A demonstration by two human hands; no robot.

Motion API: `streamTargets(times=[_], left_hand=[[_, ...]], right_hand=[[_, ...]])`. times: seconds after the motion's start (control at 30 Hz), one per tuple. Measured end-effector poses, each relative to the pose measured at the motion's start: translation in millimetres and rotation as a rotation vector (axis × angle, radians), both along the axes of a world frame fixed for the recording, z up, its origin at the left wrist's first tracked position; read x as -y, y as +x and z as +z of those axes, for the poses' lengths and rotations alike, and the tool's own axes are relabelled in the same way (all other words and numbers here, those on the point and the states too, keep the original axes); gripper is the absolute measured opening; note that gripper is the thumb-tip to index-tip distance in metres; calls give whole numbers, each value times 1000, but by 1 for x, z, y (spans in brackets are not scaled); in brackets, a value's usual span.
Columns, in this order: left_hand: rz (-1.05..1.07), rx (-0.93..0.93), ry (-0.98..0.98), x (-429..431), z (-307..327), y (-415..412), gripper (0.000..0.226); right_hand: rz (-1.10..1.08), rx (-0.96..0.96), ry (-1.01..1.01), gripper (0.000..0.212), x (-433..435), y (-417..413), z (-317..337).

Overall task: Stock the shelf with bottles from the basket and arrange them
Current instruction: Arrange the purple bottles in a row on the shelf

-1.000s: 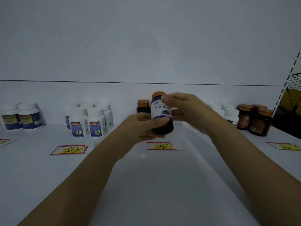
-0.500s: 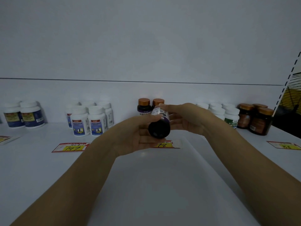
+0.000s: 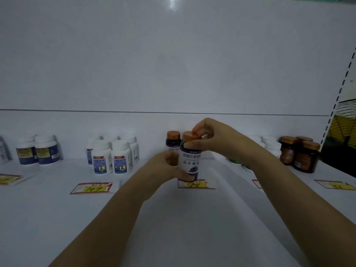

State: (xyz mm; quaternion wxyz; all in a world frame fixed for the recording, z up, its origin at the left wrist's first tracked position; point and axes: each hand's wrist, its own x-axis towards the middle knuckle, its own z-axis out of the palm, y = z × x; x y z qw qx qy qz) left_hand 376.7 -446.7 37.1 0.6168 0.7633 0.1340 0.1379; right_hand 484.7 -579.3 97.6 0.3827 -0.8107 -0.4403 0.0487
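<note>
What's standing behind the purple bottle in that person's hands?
A second orange-capped purple bottle stands behind the held bottle. Its lower half is covered by the left hand; anything further behind is hidden.

Shelf [image 3: 57, 218], left to right: a pair of bottles [image 3: 37, 152]; a cluster of bottles [image 3: 111, 157] behind price tag 147 [image 3: 92, 188]; the held bottle [image 3: 189, 162], before a second bottle [image 3: 172, 141] and by price tag 78 [image 3: 195, 184]; jars [image 3: 300, 154] far right. Left hand [image 3: 167, 168] at the held bottle's side, right hand [image 3: 217, 137] at its cap.
</note>
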Motion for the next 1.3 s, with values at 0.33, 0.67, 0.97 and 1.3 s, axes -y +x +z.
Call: streamTargets(times=[0.33,0.67,0.97,1.3], left_hand=[[104,-156,831,-6,-15,5,68],[132,-622,1079,-33,-49,4,60],[125,-646,1101,-34,-51,4,61],[152,-699,1097,-34,-50,6,62]], right_hand=[[6,96,-118,35,9,31,50],[-222,156,-240,49,-35,78,7],[-233,176,-187,52,-41,89,-16],[-236,331,-330,55,-13,84,-11]])
